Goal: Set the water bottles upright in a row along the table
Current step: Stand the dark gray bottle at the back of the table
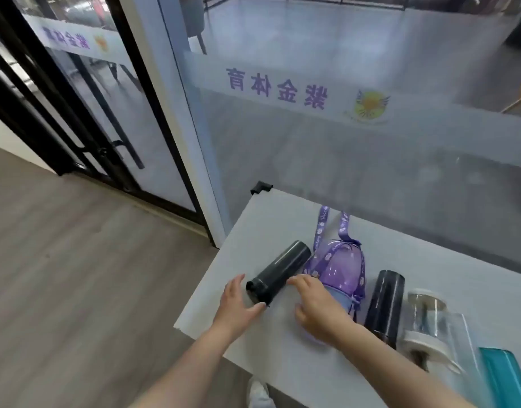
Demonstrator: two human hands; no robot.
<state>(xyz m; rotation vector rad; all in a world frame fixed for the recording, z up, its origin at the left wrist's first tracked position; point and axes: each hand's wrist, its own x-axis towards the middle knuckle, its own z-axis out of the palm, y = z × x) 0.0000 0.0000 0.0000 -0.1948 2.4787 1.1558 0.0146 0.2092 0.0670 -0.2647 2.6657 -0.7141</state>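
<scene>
Several bottles lie on their sides on the white table point(262, 219). A black bottle point(281, 269) lies nearest the left edge, its cap toward me. My left hand point(238, 304) is open at the cap end, thumb touching it. My right hand point(318, 307) is open over the table, fingertips against the black bottle's side, partly covering a purple bottle point(338, 269) with a patterned strap. To the right lie a second black bottle point(385, 301), a clear bottle point(430, 325) with white caps, and a teal bottle point(503, 378) cut off at the frame edge.
A frosted glass wall point(312, 128) with purple lettering runs right behind the table. A black corner guard point(260, 187) caps the table's far left corner. Wooden floor point(76, 275) lies to the left, with a black-framed glass door point(106, 113) beyond. A white shoe point(259, 393) shows below the table.
</scene>
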